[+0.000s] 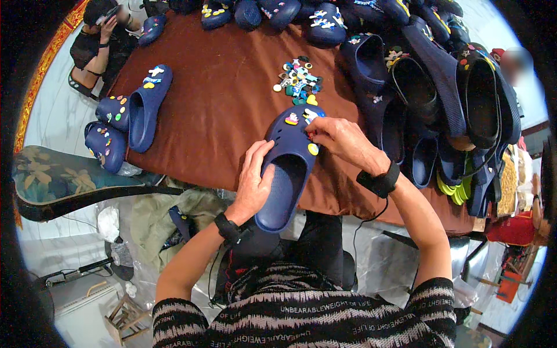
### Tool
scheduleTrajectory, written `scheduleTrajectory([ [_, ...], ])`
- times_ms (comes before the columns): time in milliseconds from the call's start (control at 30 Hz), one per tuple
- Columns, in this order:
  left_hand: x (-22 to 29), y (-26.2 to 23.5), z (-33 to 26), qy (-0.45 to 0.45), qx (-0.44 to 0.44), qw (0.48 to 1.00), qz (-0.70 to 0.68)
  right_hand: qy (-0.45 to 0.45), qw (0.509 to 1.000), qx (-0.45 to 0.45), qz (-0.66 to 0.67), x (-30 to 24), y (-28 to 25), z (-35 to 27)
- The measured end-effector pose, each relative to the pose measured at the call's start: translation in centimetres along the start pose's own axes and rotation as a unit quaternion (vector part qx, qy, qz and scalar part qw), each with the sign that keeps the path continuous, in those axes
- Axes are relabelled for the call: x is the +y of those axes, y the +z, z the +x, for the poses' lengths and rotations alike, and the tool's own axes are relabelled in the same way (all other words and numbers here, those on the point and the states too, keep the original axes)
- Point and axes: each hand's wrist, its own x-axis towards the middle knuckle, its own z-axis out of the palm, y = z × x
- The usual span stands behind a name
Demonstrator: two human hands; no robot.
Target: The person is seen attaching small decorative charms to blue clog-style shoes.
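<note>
A navy blue clog with small holes in its upper rests at the table's near edge, its toe pointing away from me. Fingers of my left hand wrap its left side, gripping it by the opening. My right hand is pinched against the right side of the upper, over a small reddish shoe charm mostly hidden by the fingertips. Beside those fingers a white and blue charm, a pink and white charm and a yellow round charm sit on the clog. Just beyond its toe lies a pile of loose charms.
Brown cloth covers the table. Many dark clogs are heaped along the right and far sides. Several decorated clogs stand at the left, near a patterned chair. Another person sits at the far left.
</note>
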Motion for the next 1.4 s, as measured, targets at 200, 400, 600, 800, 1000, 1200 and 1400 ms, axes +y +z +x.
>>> scheduleTrajectory([
  [200, -0.2, 0.2, 0.0, 0.001, 0.001, 1.000, -0.003, 0.070, 0.995, 0.061, 0.039, 5.0, -2.1, 3.8],
  [400, -0.3, 0.4, 0.1, 0.005, 0.002, 1.000, -0.012, 0.141, 0.982, 0.035, 0.118, 10.1, 0.8, 6.7],
  [600, -0.2, -0.1, -0.2, -0.008, 0.006, 1.000, -0.010, 0.177, 0.984, -0.013, -0.032, 9.4, 2.1, 9.1],
  [800, -0.2, 0.2, 0.0, -0.001, 0.011, 1.000, -0.011, 0.116, 0.993, 0.004, -0.017, 10.7, 2.2, 8.5],
  [1000, -0.4, 0.2, -0.1, 0.006, 0.016, 1.000, -0.010, 0.094, 0.994, 0.061, -0.002, 10.4, 2.4, 7.7],
  [1200, 0.0, 0.2, -0.1, -0.014, -0.003, 1.000, -0.018, 0.199, 0.963, 0.065, 0.169, 8.3, 0.8, 7.2],
  [1400, -0.4, -0.1, -0.3, -0.008, 0.003, 1.000, -0.003, 0.023, 0.997, 0.074, -0.004, 1.3, -0.4, 7.2],
])
